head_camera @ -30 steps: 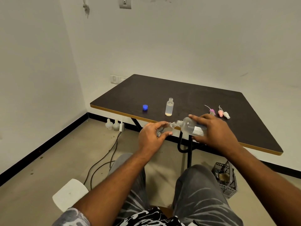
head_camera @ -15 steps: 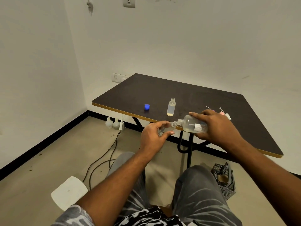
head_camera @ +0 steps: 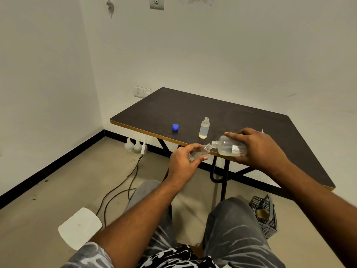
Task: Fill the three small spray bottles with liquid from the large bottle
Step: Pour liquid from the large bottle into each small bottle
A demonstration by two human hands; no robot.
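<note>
One white label (head_camera: 239, 149) — print unreadable — on the large bottle (head_camera: 228, 146).

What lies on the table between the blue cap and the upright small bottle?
Nothing: in the head view, the dark table is bare between the blue cap and the upright small bottle.

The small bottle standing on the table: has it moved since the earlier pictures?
No. The standing small bottle keeps the same gap to the right of the blue cap and from the table edge.
</note>
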